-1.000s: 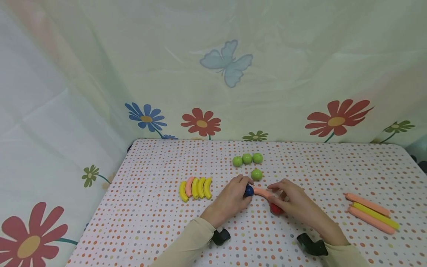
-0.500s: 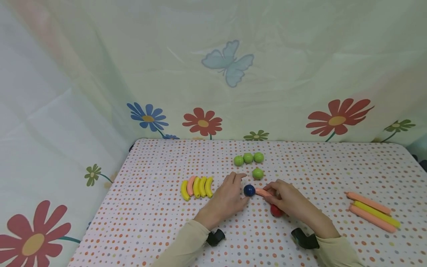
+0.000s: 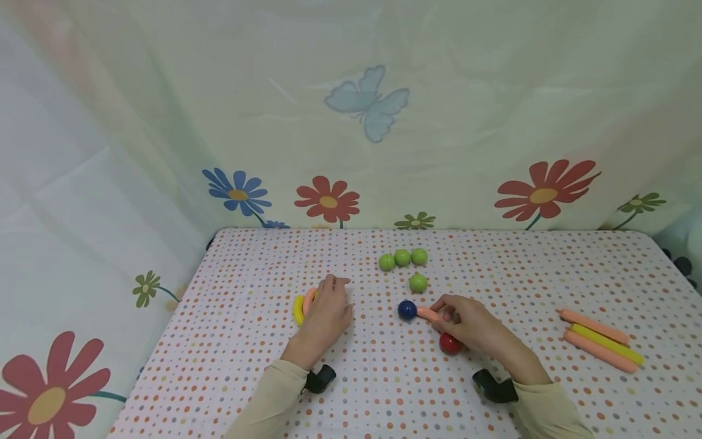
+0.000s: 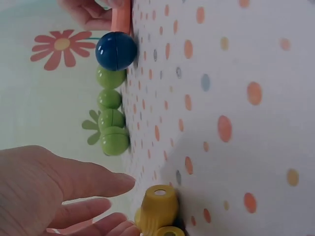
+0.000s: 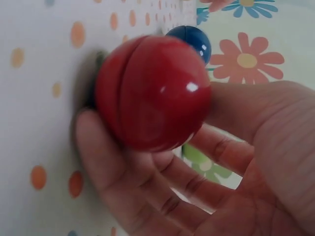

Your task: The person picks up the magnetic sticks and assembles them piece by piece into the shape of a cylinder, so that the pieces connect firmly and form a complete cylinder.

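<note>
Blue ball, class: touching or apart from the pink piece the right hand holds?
Touching: the blue ball meets the pink piece, no gap visible in the head view. Whether they are fixed together, I cannot tell.

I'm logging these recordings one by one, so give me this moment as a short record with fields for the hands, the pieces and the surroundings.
Left hand: over a row of curved pieces, yellow and pink; contact unclear
Right hand: holds a pink curved piece
Blue ball: at the held piece's end
Red ball: beside the right hand; any join hidden
Green balls: four, three grouped, one nearer
Straight sticks: two pink, one yellow between
Surface: dotted tablecloth
Backdrop: pale curtain, printed flowers, butterfly
</note>
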The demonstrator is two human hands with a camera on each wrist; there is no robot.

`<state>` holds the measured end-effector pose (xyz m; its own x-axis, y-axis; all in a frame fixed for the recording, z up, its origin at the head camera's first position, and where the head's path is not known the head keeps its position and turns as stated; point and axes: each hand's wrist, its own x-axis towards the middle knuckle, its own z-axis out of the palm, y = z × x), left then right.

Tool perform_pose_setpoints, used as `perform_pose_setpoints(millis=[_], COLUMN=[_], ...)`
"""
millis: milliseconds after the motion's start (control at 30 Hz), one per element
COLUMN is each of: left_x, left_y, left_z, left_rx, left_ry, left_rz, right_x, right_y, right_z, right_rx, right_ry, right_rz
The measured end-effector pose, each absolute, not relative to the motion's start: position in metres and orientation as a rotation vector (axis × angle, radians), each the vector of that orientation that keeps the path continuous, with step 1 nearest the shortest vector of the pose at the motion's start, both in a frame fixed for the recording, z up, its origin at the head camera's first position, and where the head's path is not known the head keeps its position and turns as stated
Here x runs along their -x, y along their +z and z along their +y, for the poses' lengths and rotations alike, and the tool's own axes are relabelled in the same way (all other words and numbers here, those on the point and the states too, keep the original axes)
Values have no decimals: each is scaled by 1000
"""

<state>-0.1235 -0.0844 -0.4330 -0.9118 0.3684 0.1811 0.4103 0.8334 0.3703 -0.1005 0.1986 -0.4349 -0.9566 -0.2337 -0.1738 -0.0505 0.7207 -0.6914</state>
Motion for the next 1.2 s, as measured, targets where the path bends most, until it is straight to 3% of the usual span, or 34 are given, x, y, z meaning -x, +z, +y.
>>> perform_pose_setpoints(millis=[467,1200], left_x=[124,115], left_y=[-432,-434], left_z=[-81,-54], left_rx=[493,650], left_ry=[-691,-729], left_rz=[-3013,-3038], right_x=[100,86], right_y=[-436,-428], right_z=[196,199], right_rx=[231,321], right_ry=[-1121,-947], right_rz=[2629,2722])
